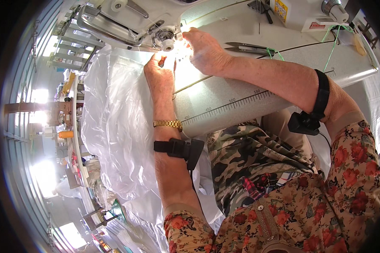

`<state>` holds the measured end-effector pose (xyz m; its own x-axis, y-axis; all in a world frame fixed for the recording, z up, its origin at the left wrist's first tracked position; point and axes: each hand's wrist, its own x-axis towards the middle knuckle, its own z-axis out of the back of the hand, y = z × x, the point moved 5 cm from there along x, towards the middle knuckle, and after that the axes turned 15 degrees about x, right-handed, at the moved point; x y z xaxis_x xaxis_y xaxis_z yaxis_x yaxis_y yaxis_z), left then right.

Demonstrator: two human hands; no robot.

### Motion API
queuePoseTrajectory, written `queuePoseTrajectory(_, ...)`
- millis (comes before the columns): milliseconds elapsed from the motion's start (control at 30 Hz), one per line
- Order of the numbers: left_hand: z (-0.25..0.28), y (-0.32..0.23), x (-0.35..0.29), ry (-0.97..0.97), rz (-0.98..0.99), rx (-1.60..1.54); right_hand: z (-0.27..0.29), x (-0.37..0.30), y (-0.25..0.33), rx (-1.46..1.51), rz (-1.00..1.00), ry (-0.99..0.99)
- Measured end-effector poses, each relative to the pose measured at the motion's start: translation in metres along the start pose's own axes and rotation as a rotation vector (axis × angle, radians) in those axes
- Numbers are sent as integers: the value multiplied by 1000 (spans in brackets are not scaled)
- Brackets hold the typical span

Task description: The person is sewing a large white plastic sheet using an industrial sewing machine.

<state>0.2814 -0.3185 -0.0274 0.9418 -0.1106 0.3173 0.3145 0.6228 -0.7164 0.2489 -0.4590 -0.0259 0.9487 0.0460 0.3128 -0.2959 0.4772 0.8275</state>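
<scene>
A white sewing machine [139, 21] stands at the top of the view, its lamp glaring over the needle area. My left hand [159, 74] is raised just below the machine's head, thumb and fingers drawn together beside the bright spot. On the other side of the glare, my right hand [207, 52] reaches in from the right, its fingers bent in a pinch by the needle area. Whatever lies between the fingertips of either hand is washed out by the light. A pair of thread snips [249, 47] lies on the machine table beyond my right wrist.
The machine table [223, 105] has a ruler scale along its near edge. Translucent plastic sheeting [118, 114] hangs on the left. Green thread [331, 50] trails at the right near a white machine part [304, 14]. A small dark tool [264, 8] lies at the back.
</scene>
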Motion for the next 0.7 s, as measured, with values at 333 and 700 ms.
queuePoseTrajectory(333,-3,7,8,-39,-117,126,-3,1,-3,-13,-71,47)
queuePoseTrajectory(700,-3,0,2,-28,-95,82,-7,5,-6,-118,79,-166)
